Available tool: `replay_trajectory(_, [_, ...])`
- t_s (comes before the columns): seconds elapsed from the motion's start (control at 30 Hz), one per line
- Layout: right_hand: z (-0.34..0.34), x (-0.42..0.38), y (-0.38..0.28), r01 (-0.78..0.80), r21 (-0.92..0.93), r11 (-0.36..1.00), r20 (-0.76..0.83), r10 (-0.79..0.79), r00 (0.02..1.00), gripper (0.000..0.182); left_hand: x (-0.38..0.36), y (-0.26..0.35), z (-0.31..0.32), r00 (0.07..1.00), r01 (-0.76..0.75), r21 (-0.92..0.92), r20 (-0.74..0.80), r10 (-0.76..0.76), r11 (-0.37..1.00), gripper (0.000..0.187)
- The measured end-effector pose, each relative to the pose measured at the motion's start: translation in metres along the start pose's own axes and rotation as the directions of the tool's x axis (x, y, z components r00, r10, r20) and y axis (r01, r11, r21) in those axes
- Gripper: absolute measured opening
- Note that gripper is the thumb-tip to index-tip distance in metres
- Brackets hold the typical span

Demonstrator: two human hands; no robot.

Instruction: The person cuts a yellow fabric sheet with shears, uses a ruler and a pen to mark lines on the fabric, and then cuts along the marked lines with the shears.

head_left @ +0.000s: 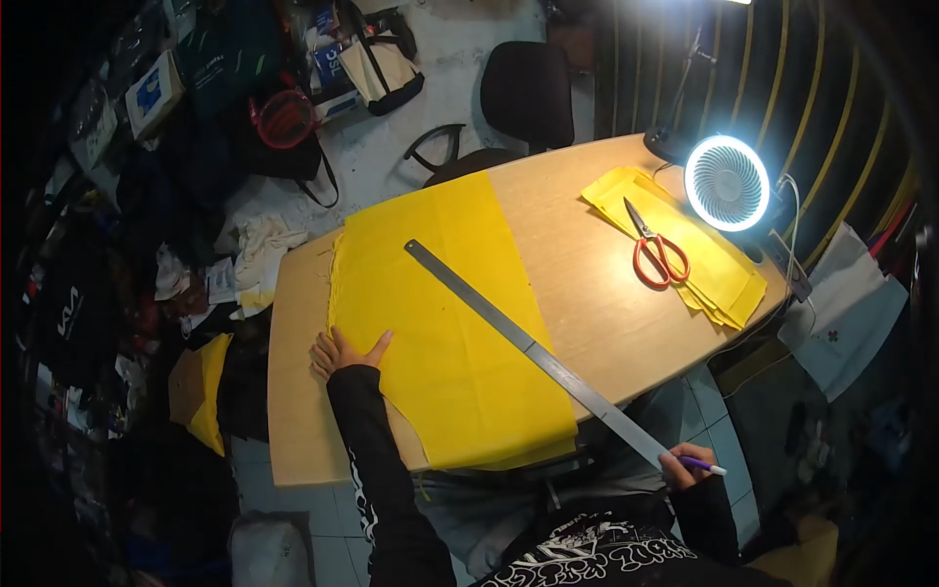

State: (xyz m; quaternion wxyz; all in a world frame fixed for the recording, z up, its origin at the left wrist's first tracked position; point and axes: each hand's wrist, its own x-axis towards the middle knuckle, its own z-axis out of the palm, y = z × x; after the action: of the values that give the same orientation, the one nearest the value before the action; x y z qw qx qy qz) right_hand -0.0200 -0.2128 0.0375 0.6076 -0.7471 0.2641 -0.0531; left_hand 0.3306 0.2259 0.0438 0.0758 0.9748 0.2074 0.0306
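Observation:
Yellow fabric (440, 333) lies spread over the left half of the wooden table (548, 225), its lower edge hanging at the front. My left hand (350, 354) rests on the fabric's left edge, fingers spread, holding nothing. A long metal ruler (528, 345) lies diagonally across the fabric and reaches past the table's front edge. Its near end is in my right hand (682, 466), which also holds a purple pen (700, 464), its white end pointing right. Red-handled scissors (660, 259) rest on folded yellow fabric (719, 279) at the table's right.
A lit ring-shaped fan lamp (727, 183) stands at the right rear of the table, with cables beside it. A black chair (526, 96) is behind the table. Bags and cloth items lie on the floor to the left. White cloth (841, 313) hangs at the right.

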Motion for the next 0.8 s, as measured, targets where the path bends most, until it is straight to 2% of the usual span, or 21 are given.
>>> replay_trajectory(0.07, [-0.001, -0.020, -0.026, -0.060, 0.038, 0.997, -0.157, 0.065, 0.985, 0.021, -0.001, 0.002, -0.003, 1.000, 0.007, 0.002, 0.011, -0.007, 1.000, 0.125])
replay_trajectory(0.1, [-0.014, -0.017, -0.007, -0.036, -0.011, 0.999, -0.111, 0.035, 0.993, 0.021, -0.002, 0.003, -0.004, 1.000, 0.009, 0.003, 0.018, -0.009, 1.000, 0.125])
replay_trajectory(0.2, [-0.031, -0.019, 0.003, -0.064, 0.024, 0.998, -0.155, 0.067, 0.986, 0.022, -0.003, 0.003, -0.006, 0.999, 0.008, 0.010, 0.035, -0.008, 1.000, 0.125])
replay_trajectory(0.23, [-0.034, -0.019, 0.012, -0.014, 0.031, 0.999, -0.174, 0.019, 0.985, 0.024, -0.004, 0.003, -0.007, 0.999, 0.006, -0.001, 0.037, -0.006, 1.000, 0.125])
replay_trajectory(0.4, [-0.033, -0.028, 0.022, -0.062, 0.088, 0.994, -0.285, 0.085, 0.955, 0.029, -0.004, 0.003, -0.007, 0.999, 0.009, -0.016, 0.049, -0.008, 1.000, 0.123])
replay_trajectory(0.5, [-0.015, -0.024, 0.024, -0.054, 0.138, 0.989, -0.312, 0.096, 0.945, 0.026, -0.006, -0.006, -0.007, 0.998, -0.039, -0.065, 0.050, 0.042, 0.997, 0.115])
replay_trajectory(0.53, [-0.003, -0.020, 0.012, -0.071, 0.218, 0.973, -0.303, 0.136, 0.943, 0.024, -0.007, -0.017, 0.004, 0.987, -0.161, -0.197, -0.031, 0.158, 0.967, 0.110])
replay_trajectory(0.6, [0.010, -0.007, -0.001, -0.091, 0.199, 0.976, -0.277, 0.145, 0.950, 0.023, -0.016, -0.050, 0.033, 0.908, -0.416, -0.413, -0.240, 0.343, 0.810, 0.099])
replay_trajectory(0.67, [0.018, 0.010, -0.009, -0.059, 0.177, 0.983, -0.214, 0.097, 0.972, 0.024, -0.070, -0.056, 0.020, 0.837, -0.546, -0.611, -0.374, 0.399, 0.573, 0.062])
replay_trajectory(0.7, [0.021, 0.016, -0.013, -0.099, 0.212, 0.972, -0.189, 0.141, 0.972, 0.023, -0.113, -0.059, 0.005, 0.864, -0.496, -0.670, -0.318, 0.389, 0.552, 0.050])
replay_trajectory(0.73, [0.020, 0.021, -0.012, 0.039, -0.026, 0.999, -0.240, -0.044, 0.970, 0.022, -0.157, -0.053, -0.010, 0.913, -0.374, -0.817, -0.240, 0.330, 0.439, 0.031])
replay_trajectory(0.77, [0.015, 0.027, -0.010, 0.167, -0.266, 0.950, -0.251, -0.235, 0.939, 0.022, -0.195, -0.053, -0.028, 0.873, -0.426, -0.810, -0.251, 0.417, 0.404, 0.018])
replay_trajectory(0.8, [0.010, 0.033, -0.012, 0.269, -0.493, 0.827, -0.220, -0.418, 0.881, 0.021, -0.223, -0.062, -0.019, 0.888, -0.209, -0.966, -0.120, 0.444, 0.156, 0.012])
